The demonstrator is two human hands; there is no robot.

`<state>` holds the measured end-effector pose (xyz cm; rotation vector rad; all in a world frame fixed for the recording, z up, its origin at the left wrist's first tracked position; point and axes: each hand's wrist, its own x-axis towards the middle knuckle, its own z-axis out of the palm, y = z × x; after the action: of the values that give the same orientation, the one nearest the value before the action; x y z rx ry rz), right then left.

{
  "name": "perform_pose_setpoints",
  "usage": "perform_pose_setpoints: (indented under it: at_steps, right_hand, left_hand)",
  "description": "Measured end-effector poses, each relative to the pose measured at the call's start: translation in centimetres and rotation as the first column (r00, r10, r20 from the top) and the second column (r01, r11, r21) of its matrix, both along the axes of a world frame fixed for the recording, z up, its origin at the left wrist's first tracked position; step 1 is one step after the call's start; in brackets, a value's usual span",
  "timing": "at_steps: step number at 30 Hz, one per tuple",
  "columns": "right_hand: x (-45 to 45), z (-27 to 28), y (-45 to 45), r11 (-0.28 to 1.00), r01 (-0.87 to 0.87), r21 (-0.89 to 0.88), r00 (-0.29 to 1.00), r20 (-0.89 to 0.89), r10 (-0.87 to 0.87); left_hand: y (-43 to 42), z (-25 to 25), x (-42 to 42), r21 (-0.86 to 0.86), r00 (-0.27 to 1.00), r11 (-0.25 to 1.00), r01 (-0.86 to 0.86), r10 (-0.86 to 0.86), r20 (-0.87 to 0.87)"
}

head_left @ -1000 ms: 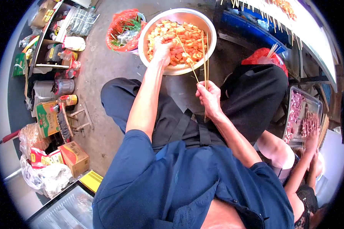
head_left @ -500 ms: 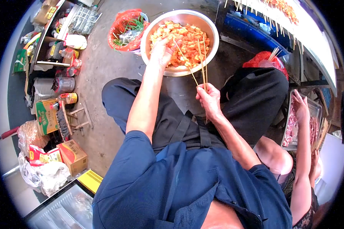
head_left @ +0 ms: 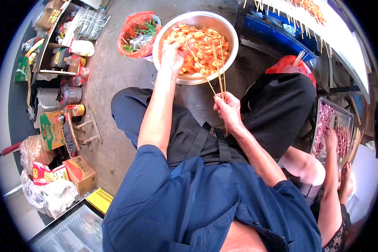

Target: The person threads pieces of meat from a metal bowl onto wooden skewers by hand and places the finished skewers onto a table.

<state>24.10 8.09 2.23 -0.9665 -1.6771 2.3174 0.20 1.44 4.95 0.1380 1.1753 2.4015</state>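
Note:
A metal bowl (head_left: 234,63) holds a heap of orange-red marinated meat pieces (head_left: 206,46). Over the bowl's left side, my left hand (head_left: 172,58) has its fingers curled together at the meat; what they pinch is hidden. Below the bowl's near rim, my right hand (head_left: 228,110) closes around the lower ends of a few thin wooden skewers (head_left: 217,67). Their upper ends fan out over the meat, one leaning left toward my left hand. No meat shows on the skewers.
A red-lined bucket (head_left: 132,29) with green stalks stands left of the bowl. At right, a co-worker's hand (head_left: 331,138) reaches into a tray (head_left: 319,109) of meat and skewers. A white table (head_left: 348,38) bears more skewers; a red bag (head_left: 281,66) lies below it.
My left hand has shifted slightly left and down, its fingers more curled. My right hand still grips the skewers. The co-worker's hand has moved down within the tray.

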Motion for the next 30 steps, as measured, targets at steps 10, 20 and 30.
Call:
perform_pose_setpoints:
  at_steps: [10,20,30]
  right_hand:
    - [-0.1,-0.7,-0.1,1.0,0.025,-0.016,0.999,-0.029,-0.025]
    - [0.2,-1.4,-0.4,0.998,0.056,0.034,0.997,-0.054,-0.054]
    - [0.6,-1.5,-1.1,0.993,0.103,0.064,0.993,-0.063,-0.099]
  left_hand:
    - [-0.1,0.6,-0.1,0.025,0.999,0.998,0.054,-0.053,-0.008]
    - [-0.2,-0.7,-0.7,-0.031,0.997,0.997,0.072,-0.073,-0.037]
    - [0.7,-3.4,0.6,-0.102,0.994,0.993,0.063,-0.053,0.093]
